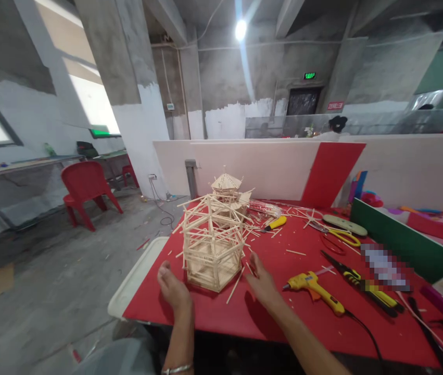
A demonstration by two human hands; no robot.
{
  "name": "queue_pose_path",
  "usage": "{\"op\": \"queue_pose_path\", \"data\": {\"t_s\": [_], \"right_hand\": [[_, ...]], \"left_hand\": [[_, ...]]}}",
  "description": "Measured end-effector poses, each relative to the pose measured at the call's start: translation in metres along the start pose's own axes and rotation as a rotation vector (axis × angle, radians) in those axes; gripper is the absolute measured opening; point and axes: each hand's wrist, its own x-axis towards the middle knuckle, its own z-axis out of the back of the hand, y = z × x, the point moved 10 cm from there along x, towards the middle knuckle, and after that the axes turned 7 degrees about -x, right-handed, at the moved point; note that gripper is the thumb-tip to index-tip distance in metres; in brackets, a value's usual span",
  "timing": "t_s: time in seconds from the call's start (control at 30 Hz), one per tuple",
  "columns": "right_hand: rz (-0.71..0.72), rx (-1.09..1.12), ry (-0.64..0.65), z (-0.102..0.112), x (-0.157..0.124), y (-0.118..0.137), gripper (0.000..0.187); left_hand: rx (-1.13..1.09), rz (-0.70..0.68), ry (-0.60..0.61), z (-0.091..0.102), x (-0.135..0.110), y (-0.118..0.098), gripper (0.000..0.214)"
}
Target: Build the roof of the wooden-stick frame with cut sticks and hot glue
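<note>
A pavilion-like frame of thin wooden sticks (213, 255) stands upright near the front of the red tabletop. My left hand (174, 289) is beside its left side, fingers loosely extended, with nothing in it. On the opposite side, my right hand (262, 284) is held with thumb and fingers apart, also holding nothing. A small gap shows between each hand and the frame. One loose stick (235, 285) lies between the frame and my right hand. Behind stands a second stick model with a conical roof (227, 182), its lower part partly hidden by the front frame.
A yellow glue gun (315, 291) with a black cord lies at right. Beyond it are pliers (362, 284), yellow-handled scissors (342, 237) and a yellow utility knife (276, 224). Loose sticks scatter around. A green board (408, 234) edges the right; a low white partition (244, 166) stands behind.
</note>
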Motion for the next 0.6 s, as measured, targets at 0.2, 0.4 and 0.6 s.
{"op": "queue_pose_path", "data": {"t_s": [0.2,0.4,0.6], "right_hand": [[0.029,-0.422,0.137,0.071,0.005,0.035,0.039],[0.096,-0.626,0.3,0.058,-0.016,0.05,0.024],[0.176,-0.861,0.324,0.046,-0.038,0.056,0.024]], "left_hand": [[0.085,-0.151,0.07,0.016,-0.037,-0.063,0.03],[0.758,-0.407,0.998,-0.07,-0.137,-0.069,0.021],[1.334,-0.343,1.193,-0.104,-0.181,-0.019,0.032]]}}
